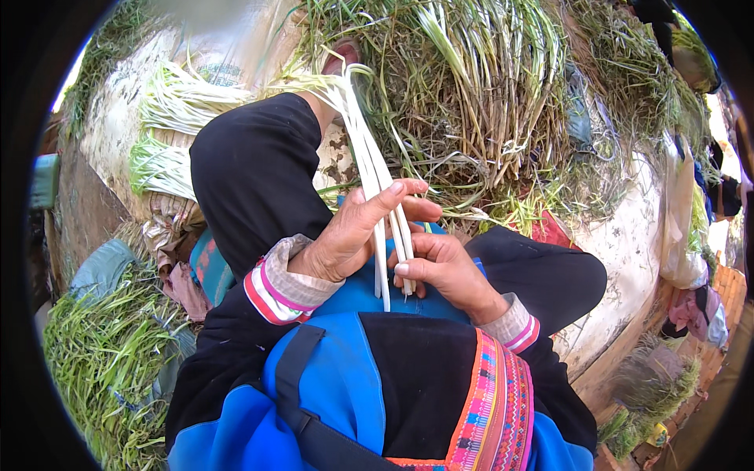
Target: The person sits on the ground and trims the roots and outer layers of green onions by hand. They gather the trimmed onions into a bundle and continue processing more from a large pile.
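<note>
Several pale, peeled stalks (366, 147), perhaps garlic or chive shoots, stand nearly upright across my lap, their tips curling over at the far end. My left hand (359, 232) holds them at mid-length, thumb on top and fingers behind. Close to their lower ends, my right hand (445, 268) pinches some of the stalks between thumb and fingers. Beneath both hands lies blue cloth (336, 294) on my lap. Just beyond the hands is a heap of unpeeled stalks (500, 100) with green leaves and brownish outer skins.
Two bundles of cleaned pale stalks, a farther bundle (188, 100) and a nearer bundle (162, 165), lie on a light sheet (112, 135) left of my knee. Green leaves (112, 359) are piled at the lower left. A plastic bag (677, 218) is at the right.
</note>
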Demonstrator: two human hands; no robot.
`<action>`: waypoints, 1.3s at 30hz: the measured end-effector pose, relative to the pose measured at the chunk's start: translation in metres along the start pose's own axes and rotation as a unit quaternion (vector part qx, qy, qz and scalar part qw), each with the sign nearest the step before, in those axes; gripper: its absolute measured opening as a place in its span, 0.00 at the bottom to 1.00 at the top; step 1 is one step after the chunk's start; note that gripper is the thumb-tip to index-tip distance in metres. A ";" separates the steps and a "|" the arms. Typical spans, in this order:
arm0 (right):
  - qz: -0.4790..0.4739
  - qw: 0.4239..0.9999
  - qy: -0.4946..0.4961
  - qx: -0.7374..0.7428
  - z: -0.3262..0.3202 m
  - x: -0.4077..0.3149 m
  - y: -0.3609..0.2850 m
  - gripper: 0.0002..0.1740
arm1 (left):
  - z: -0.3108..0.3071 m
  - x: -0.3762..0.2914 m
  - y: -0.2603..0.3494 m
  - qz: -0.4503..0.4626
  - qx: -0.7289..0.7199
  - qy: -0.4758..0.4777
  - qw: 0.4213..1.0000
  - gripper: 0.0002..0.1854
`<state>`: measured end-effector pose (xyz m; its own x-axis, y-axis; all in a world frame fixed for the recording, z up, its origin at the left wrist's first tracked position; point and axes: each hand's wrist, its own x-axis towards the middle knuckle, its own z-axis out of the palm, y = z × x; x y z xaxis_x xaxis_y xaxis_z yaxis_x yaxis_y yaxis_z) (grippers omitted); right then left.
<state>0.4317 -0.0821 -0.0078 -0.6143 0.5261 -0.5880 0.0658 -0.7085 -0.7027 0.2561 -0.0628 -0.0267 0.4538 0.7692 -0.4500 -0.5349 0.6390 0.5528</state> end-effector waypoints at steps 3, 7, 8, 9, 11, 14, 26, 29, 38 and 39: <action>-0.015 0.997 -0.037 -0.068 0.007 -0.003 0.000 0.09 | 0.005 -0.008 -0.006 -0.037 -0.076 -0.032 0.996 0.24; -0.009 0.992 -0.046 -0.115 0.012 0.003 -0.009 0.14 | 0.013 0.002 0.015 -0.008 -0.034 -0.004 0.999 0.17; -0.012 0.988 -0.075 -0.137 0.007 0.007 -0.014 0.15 | 0.013 0.009 0.026 0.016 -0.032 -0.002 0.999 0.15; -0.015 0.982 -0.104 -0.160 0.000 0.012 -0.020 0.16 | 0.012 0.016 0.040 0.046 -0.030 -0.006 0.998 0.14; -0.090 0.962 -0.124 -0.228 -0.023 0.024 -0.034 0.17 | 0.012 0.031 0.061 0.097 -0.079 0.029 0.992 0.11; -0.153 0.948 0.080 -0.268 -0.070 0.065 -0.053 0.15 | 0.011 0.041 0.076 0.167 -0.130 0.054 0.976 0.09; -0.151 0.598 0.547 -0.566 -0.227 0.221 -0.056 0.10 | 0.018 0.039 0.056 0.129 -0.065 0.136 0.980 0.09; -0.099 0.634 0.517 -0.566 -0.234 0.219 -0.066 0.11 | 0.019 0.036 0.059 0.118 -0.064 0.135 0.982 0.09; -0.337 0.722 0.558 -0.234 -0.223 0.152 -0.107 0.09 | 0.017 0.036 0.057 0.136 -0.052 0.127 0.981 0.09; -0.436 0.706 0.536 -0.157 -0.220 0.143 -0.111 0.09 | 0.017 0.035 0.057 0.136 -0.052 0.130 0.981 0.08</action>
<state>0.5091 0.1752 -0.1016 0.4082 0.8703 0.2756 0.3042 0.1550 -0.9399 0.2538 0.0007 0.0008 0.0931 0.8795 -0.4667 -0.6868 0.3961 0.6094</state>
